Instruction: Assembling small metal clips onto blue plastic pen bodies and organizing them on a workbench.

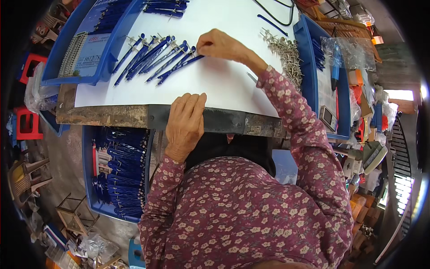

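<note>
My left hand (184, 124) lies over the table's front edge, its fingers close together on the white sheet (226, 92). I see nothing in it. My right hand (220, 45) is closed above the sheet, fingers curled in; whatever they pinch is hidden. Just below those fingers is the end of a slim blue pointed piece (181, 68). A row of similar blue pieces (145, 58) with small metal pins at their upper ends lies slanted to the left. To the right of my right hand spreads a pile of small metal pins (286, 56).
A blue tray (96, 80) stands at the left, another blue tray (310, 85) at the right. Below the table's worn edge (112, 114), a blue crate (88, 175) holds many blue pieces. A single blue piece (272, 25) and a dark looped cord (286, 21) lie farther back.
</note>
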Tool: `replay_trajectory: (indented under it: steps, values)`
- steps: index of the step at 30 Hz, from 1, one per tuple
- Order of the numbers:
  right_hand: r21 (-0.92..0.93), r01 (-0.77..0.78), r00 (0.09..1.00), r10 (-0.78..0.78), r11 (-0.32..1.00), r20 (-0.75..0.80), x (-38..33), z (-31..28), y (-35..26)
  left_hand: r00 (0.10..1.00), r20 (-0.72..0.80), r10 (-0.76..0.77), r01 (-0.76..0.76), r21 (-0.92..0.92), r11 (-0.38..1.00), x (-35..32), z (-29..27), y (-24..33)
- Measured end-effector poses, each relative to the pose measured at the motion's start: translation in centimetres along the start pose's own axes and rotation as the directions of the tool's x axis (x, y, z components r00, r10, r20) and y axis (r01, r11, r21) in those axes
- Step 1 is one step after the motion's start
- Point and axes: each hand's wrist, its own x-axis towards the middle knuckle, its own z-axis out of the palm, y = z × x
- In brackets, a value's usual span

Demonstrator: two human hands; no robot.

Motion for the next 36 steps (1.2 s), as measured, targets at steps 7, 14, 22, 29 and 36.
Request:
replay_trajectory:
  steps: [7,14,22,29,36]
  values:
    - [-0.209,0.107,0.991,-0.121,0.972,-0.057,-3.6,1.8,-1.5,0.99,-0.024,-0.136,0.127,-0.238,0.963,0.4,-0.3,-0.3]
    - [-0.361,0.111,0.985,-0.151,0.926,-0.084,-6.9,2.6,-2.5,0.992,-0.092,-0.082,0.063,-0.188,0.98,3.8,0.2,-0.8]
    - [-0.095,0.069,0.977,-0.087,0.993,-0.196,-9.3,2.3,-3.4,0.99,0.068,0.126,-0.127,0.007,0.992,5.6,2.7,-1.8]
    - [-0.217,0.232,0.835,-0.308,0.948,-0.455,-13.4,1.7,-7.2,0.967,0.052,0.248,-0.248,-0.009,0.969,5.3,1.6,-1.9]
    - [0.121,0.698,0.663,-0.573,0.706,-0.481,-20.2,-1.7,-14.8,0.989,-0.061,0.137,-0.146,-0.177,0.973,6.2,2.2,1.2]
